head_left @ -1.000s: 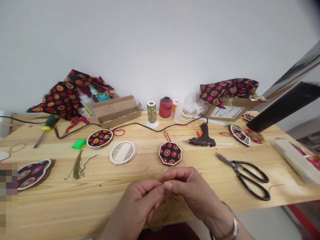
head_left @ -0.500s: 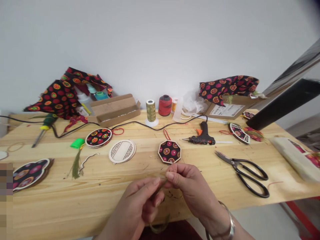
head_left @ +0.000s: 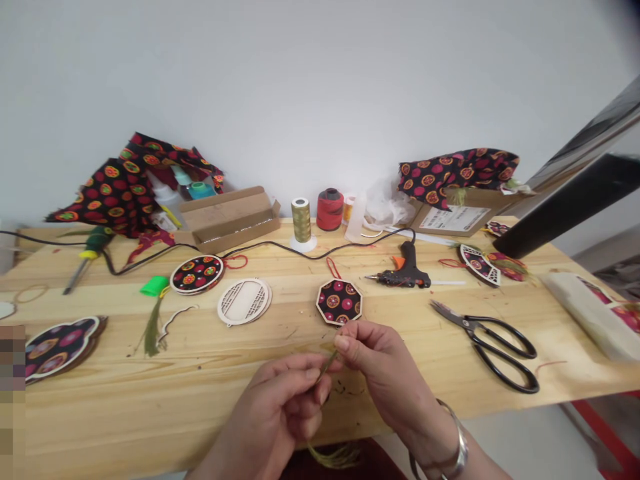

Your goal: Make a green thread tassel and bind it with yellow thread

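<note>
Between my hands runs a thin bundle of olive-green thread [head_left: 327,364]. My left hand [head_left: 287,400] is closed round it, and the loose strands hang below that hand over the table's front edge. The thumb and fingertips of my right hand [head_left: 377,360] pinch the bundle's upper end. Just beyond my right fingertips lies an octagonal ornament [head_left: 339,301] with patterned fabric, a pale frame and a red cord loop. Whether the thread touches the ornament I cannot tell.
Black-handled scissors [head_left: 493,347] lie at the right, behind them a glue gun [head_left: 406,270] with its cord [head_left: 270,244]. Pale round wooden frames [head_left: 245,302], a green tassel [head_left: 154,327] and a screwdriver [head_left: 85,263] lie leftward. An olive thread spool [head_left: 301,221] stands at the back.
The bundle between my hands now shows as a thin, taut length. My right fingertips have moved slightly up, and the loose ends below my left hand have spread out.
</note>
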A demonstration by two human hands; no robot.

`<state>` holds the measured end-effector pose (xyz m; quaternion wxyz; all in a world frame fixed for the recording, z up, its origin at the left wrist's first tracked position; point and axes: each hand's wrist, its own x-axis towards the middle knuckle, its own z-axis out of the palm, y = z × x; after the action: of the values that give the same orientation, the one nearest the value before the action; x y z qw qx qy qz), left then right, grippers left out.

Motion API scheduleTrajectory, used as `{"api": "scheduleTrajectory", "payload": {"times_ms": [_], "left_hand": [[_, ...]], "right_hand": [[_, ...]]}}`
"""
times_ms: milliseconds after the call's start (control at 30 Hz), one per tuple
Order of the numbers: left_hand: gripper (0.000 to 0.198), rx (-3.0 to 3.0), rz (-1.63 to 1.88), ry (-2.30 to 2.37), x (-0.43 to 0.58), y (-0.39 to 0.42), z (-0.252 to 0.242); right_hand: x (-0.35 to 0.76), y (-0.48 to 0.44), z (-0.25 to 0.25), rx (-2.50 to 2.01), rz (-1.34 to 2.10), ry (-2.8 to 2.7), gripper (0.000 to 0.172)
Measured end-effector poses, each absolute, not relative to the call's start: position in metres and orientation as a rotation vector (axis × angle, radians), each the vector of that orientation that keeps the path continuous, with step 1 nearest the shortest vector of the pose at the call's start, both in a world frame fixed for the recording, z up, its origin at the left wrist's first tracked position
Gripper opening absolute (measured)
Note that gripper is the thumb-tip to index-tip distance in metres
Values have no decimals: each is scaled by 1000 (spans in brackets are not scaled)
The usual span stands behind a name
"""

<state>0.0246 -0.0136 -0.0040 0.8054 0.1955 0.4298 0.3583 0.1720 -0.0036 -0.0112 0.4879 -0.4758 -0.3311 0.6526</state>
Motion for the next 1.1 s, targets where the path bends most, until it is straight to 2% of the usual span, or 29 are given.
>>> {"api": "scheduleTrajectory", "payload": {"times_ms": [233, 467, 700, 933, 1100], "left_hand": [[19, 489, 724, 953, 25, -14, -5], [18, 457, 757, 926, 22, -15, -4], [34, 554, 681, 781, 19, -14, 0], [19, 584, 666, 876, 21, -17, -3], [16, 660, 665, 924, 24, -17, -1]], "right_hand": [[172, -4, -13, -1184, 1581, -819, 23], [172, -4, -10, -1197, 1562, -790, 24], [173, -4, -12, -1197, 1553, -796, 26], [175, -4, -12, -1197, 1554, -797, 27], [174, -4, -12, -1175, 1593, -786, 25]]}}
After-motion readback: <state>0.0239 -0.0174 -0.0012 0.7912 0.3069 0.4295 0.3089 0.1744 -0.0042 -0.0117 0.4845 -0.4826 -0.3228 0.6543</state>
